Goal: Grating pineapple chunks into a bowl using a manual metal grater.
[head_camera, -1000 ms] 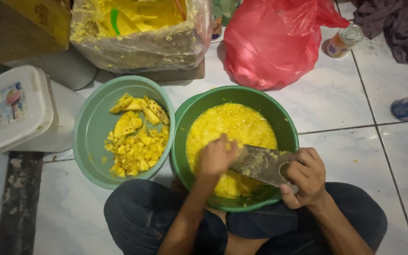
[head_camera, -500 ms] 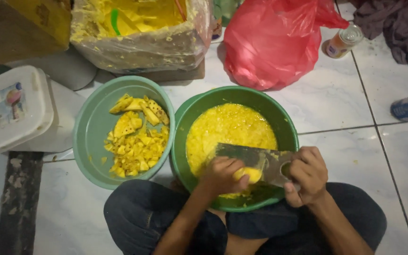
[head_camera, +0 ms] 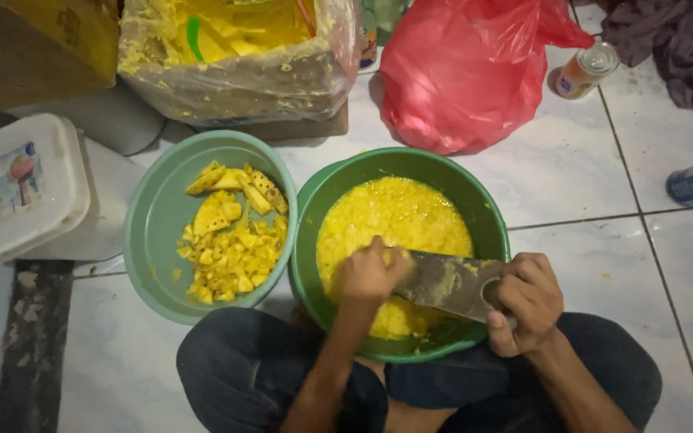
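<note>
Over the green bowl [head_camera: 475, 216], the left hand [head_camera: 369, 273] has slid back up the grater [head_camera: 449, 282] — half a second ago it sat low, near the bowl's close rim, with a yellow piece showing under the palm; now it's at the top end of the blade, fingers curled shut over whatever is left of that piece. The piece itself is hidden beneath the knuckles, so I can't tell how much remains. Right hand [head_camera: 526, 303] hasn't budged: fingers clamped round the grater's end, thumb beside the hole, steadying the metal across the bowl. So that's another stroke up the blade, and my read is the grating is well along — yellow pulp [head_camera: 399, 216] lies heaped just beyond the left fingertips, filling much of the bowl. Further out to the left of those fingers, the pale bowl [head_camera: 154, 232] holds yellow chunks [head_camera: 230, 240], a fair pile, untouched. Beyond both bowls sits a red bag [head_camera: 463, 76].
</note>
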